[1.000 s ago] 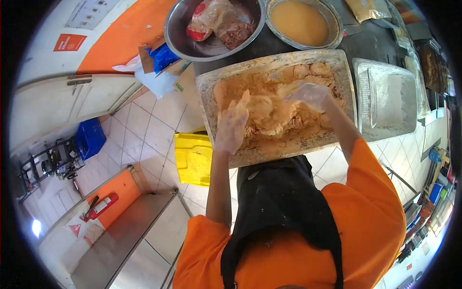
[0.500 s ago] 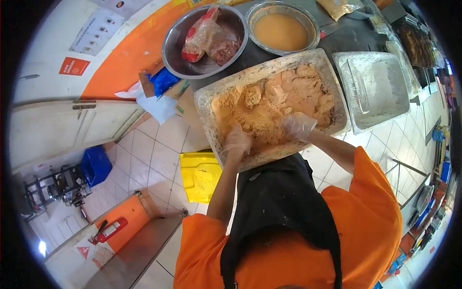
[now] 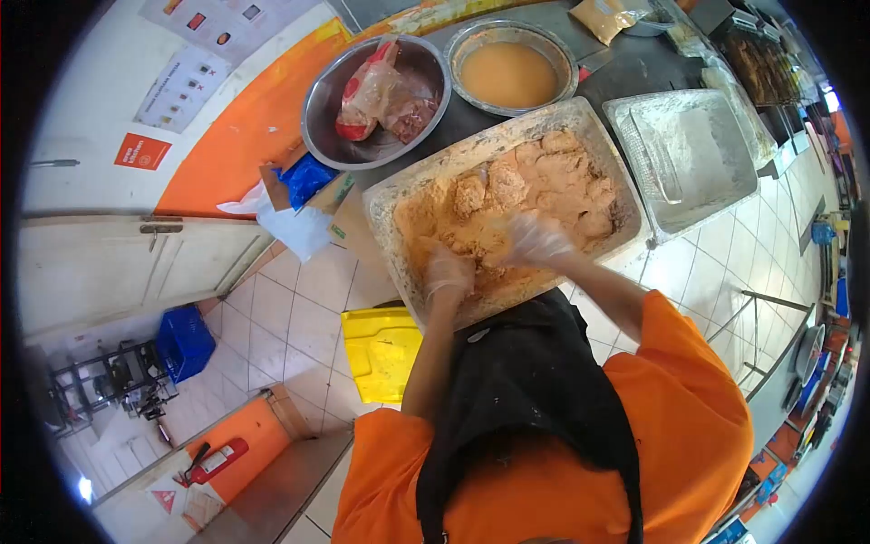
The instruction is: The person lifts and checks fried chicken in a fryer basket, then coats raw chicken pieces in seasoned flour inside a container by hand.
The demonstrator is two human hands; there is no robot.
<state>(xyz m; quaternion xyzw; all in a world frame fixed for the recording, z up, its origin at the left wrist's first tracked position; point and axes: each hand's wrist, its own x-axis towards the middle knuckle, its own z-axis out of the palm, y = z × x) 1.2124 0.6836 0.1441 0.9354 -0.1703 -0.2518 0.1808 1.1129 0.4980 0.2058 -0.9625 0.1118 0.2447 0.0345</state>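
Note:
A large floured tray (image 3: 387, 238) holds orange-brown breading and several coated pieces (image 3: 507, 185). My left hand (image 3: 449, 275), in a clear glove, is sunk in the breading at the tray's near left; its fingertips are hidden. My right hand (image 3: 536, 241), gloved too, reaches into the breading near the middle, its fingers smeared by motion and partly covered. What either hand holds, if anything, cannot be made out. Behind the tray stand a metal bowl (image 3: 319, 118) with bagged meat (image 3: 367, 95) and a pan of orange liquid (image 3: 509, 74).
Right of the main tray is a metal tray (image 3: 716, 195) with a wire basket (image 3: 654, 163) and white flour. A plastic bag of breading (image 3: 609, 18) lies at the back. A yellow object (image 3: 379, 354) is on the floor to the left, near cardboard and blue plastic (image 3: 306, 179).
Both hands have dropped from above the breading into it, and loose coating no longer hangs between them. In the last half second my right hand has shifted slightly left. The whole view has tilted.

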